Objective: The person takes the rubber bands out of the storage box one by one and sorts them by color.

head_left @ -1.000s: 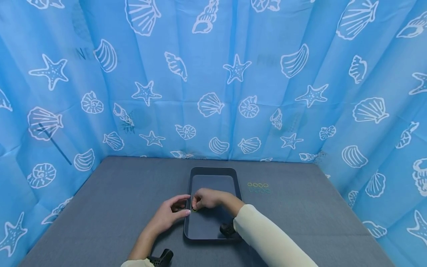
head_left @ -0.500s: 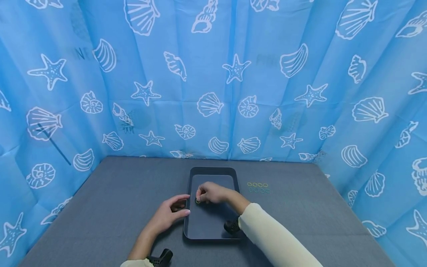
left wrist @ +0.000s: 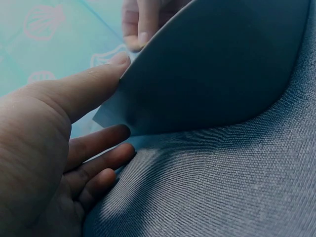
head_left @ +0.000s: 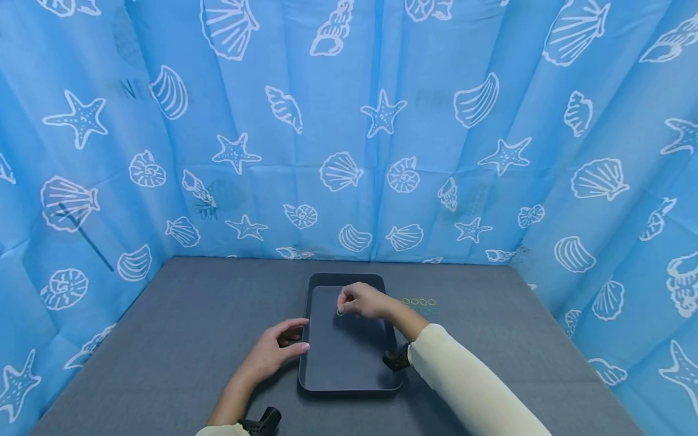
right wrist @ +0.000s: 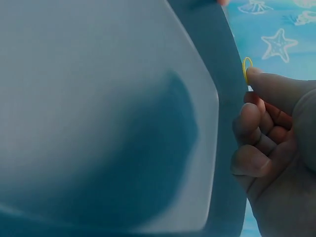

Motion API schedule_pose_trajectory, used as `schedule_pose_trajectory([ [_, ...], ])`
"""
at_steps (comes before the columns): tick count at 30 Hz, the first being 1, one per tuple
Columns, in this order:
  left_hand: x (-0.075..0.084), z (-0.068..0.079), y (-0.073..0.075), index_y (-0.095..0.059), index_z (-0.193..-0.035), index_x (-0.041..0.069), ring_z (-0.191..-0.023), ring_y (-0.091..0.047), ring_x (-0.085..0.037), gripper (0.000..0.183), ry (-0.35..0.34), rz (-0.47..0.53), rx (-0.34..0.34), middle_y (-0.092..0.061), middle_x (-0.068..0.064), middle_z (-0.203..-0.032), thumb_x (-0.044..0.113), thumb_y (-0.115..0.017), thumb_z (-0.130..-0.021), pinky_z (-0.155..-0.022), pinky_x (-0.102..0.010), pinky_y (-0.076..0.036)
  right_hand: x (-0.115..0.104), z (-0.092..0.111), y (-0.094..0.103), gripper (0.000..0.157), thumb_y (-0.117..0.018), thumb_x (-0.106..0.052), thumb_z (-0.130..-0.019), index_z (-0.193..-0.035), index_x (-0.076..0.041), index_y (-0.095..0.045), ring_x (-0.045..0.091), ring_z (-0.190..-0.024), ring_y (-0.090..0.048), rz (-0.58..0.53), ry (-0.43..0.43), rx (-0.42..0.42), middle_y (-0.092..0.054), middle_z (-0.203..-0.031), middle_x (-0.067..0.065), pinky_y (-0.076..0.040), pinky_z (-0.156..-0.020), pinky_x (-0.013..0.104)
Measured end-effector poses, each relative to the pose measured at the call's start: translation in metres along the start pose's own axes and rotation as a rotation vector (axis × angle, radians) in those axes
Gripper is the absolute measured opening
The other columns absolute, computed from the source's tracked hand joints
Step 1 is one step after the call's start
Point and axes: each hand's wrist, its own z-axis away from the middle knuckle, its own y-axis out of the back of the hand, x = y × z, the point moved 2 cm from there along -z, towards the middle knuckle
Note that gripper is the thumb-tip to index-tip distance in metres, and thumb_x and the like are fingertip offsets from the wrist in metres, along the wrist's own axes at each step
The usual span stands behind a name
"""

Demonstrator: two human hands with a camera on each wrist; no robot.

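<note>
A shallow dark grey tray (head_left: 349,366) lies on the table. My right hand (head_left: 364,300) is above the tray's far half and pinches a small thin yellow ring (right wrist: 244,72) between thumb and finger, its other fingers curled in. At the tray's left side rests my left hand (head_left: 269,350), fingers loosely extended. In the left wrist view its thumb touches the tray rim, and the fingertips are by the outer wall, holding nothing else. To the right of the tray lie a row of several yellow rings (head_left: 423,302) and several green ones (head_left: 434,311), partly hidden by my right wrist.
The grey cloth-covered table (head_left: 218,303) extends around the tray on all sides. Behind it and along both sides hangs a blue curtain (head_left: 305,151) with white shells and starfish. A black wrist device (head_left: 396,357) hangs low over the tray's right edge.
My right hand has moved away from the tray's left wall, rightward and toward the far end, carrying the yellow ring. The left hand has stayed at the left rim.
</note>
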Motion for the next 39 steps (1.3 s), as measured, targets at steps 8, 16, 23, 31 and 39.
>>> schedule_pose_trajectory([
  [8,-0.002,-0.001,-0.001,-0.05,-0.118,0.028,-0.097,-0.05,-0.015,0.048,-0.007,0.007,0.0,-0.051,0.004,-0.115,0.038,-0.065,-0.074,-0.08,-0.038,-0.039,0.008,0.011,0.017,0.008,-0.055,-0.011,-0.085,-0.082,-0.005,-0.057,0.014,-0.051,-0.044,-0.023,0.001,0.044,-0.053,-0.07,0.012,-0.04,-0.049,0.028],
  [16,-0.001,0.0,0.0,-0.049,-0.119,0.028,-0.098,-0.05,-0.015,0.048,-0.007,0.008,-0.003,-0.051,0.005,-0.115,0.038,-0.065,-0.074,-0.081,-0.039,-0.039,0.014,0.026,0.031,0.008,-0.054,-0.01,-0.085,-0.083,-0.002,-0.055,0.016,-0.05,-0.043,-0.043,-0.011,0.123,-0.053,-0.076,0.023,-0.038,-0.047,0.028],
  [23,-0.001,0.0,0.001,-0.049,-0.118,0.03,-0.097,-0.05,-0.014,0.047,0.0,-0.002,-0.01,-0.051,0.004,-0.115,0.039,-0.064,-0.075,-0.08,-0.038,-0.039,0.033,0.037,0.038,0.005,-0.055,-0.01,-0.085,-0.082,-0.006,-0.055,0.014,-0.052,-0.044,0.005,-0.011,0.204,-0.054,-0.075,0.017,-0.04,-0.048,0.029],
  [31,-0.002,-0.001,0.0,-0.05,-0.118,0.031,-0.097,-0.05,-0.014,0.047,0.002,0.006,-0.006,-0.051,0.004,-0.115,0.039,-0.064,-0.074,-0.081,-0.038,-0.039,0.051,0.057,0.046,0.005,-0.054,-0.009,-0.085,-0.082,-0.006,-0.055,0.015,-0.051,-0.043,0.021,-0.043,0.275,-0.052,-0.069,0.01,-0.038,-0.047,0.028],
  [39,-0.002,-0.001,-0.001,-0.049,-0.118,0.03,-0.097,-0.05,-0.014,0.048,0.007,-0.005,0.0,-0.051,0.004,-0.114,0.04,-0.064,-0.074,-0.081,-0.039,-0.039,0.071,0.072,0.05,0.006,-0.053,-0.008,-0.085,-0.081,-0.005,-0.054,0.016,-0.054,-0.044,0.016,-0.077,0.328,-0.053,-0.071,0.01,-0.04,-0.049,0.029],
])
